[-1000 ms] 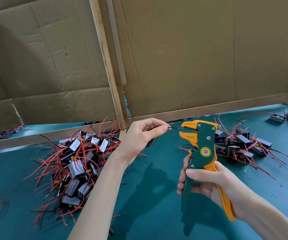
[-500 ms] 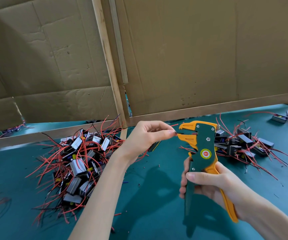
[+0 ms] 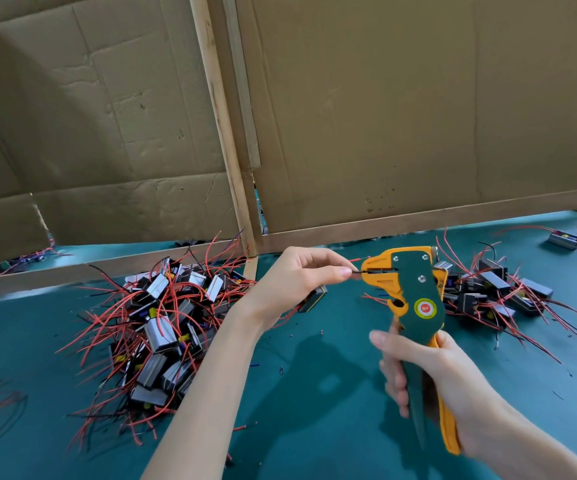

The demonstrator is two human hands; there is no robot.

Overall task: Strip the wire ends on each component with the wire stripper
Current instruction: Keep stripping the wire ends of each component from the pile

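While my left hand point(image 3: 294, 282) pinches the wire end point(image 3: 357, 271) into the wire stripper point(image 3: 415, 299), my right hand point(image 3: 432, 372) clasps it. Insertion step. Next, I'd squeeze steadily.

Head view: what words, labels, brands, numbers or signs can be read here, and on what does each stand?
"BK": on the round red-and-yellow sticker on the green body of the wire stripper; small, so read with some doubt.
On the components in the piles, any markings are too small to read.
On the cardboard panels, no print shows.
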